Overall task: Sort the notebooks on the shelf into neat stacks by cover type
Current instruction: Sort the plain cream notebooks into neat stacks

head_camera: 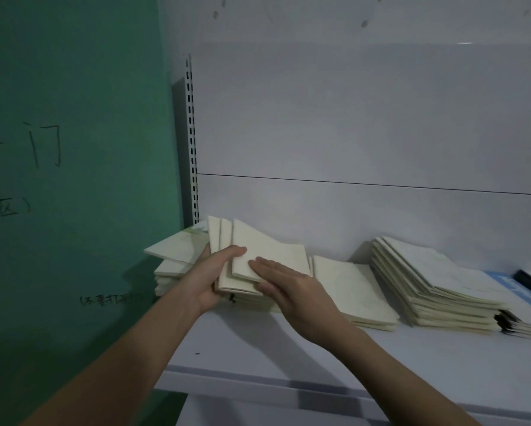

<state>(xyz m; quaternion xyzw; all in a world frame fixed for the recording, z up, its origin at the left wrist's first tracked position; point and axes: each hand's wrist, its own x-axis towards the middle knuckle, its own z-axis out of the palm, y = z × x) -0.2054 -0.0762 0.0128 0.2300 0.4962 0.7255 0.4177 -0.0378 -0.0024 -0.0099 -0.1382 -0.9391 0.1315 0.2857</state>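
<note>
You are reaching both bare forearms over the front lip of the white metal shelf (288,358), and your hands are meeting on a fanned handful of thin cream-covered notebooks (267,256) near its left end. Your left hand (210,276) is gripping that handful from its left edge, thumb curled over the top cover and fingers hidden beneath. Your right hand (291,290) is lying loose with straight fingers, its fingertips (259,264) pressing flat on the topmost cover; it is grasping nothing. The handful is standing tilted, its lower edge resting on a low pile of similar notebooks, and the covers are staggered rather than flush. Judging by this, you are squaring a batch before laying it down as one stack. The next move is calling for the right palm to push the stepped edges level while the left keeps its clamp, then for a flat placement. Just behind the left hand, a skewed pile of pale glossy-covered notebooks (178,256) is sitting at the shelf's left end. To the right, a low cream stack (350,287) is lying flat, and beyond it a taller slanting cream stack (427,281) is leaning, touching a blue-and-white item (510,287) whose nature you cannot tell. The white back panel (350,133) is closing the view.
</note>
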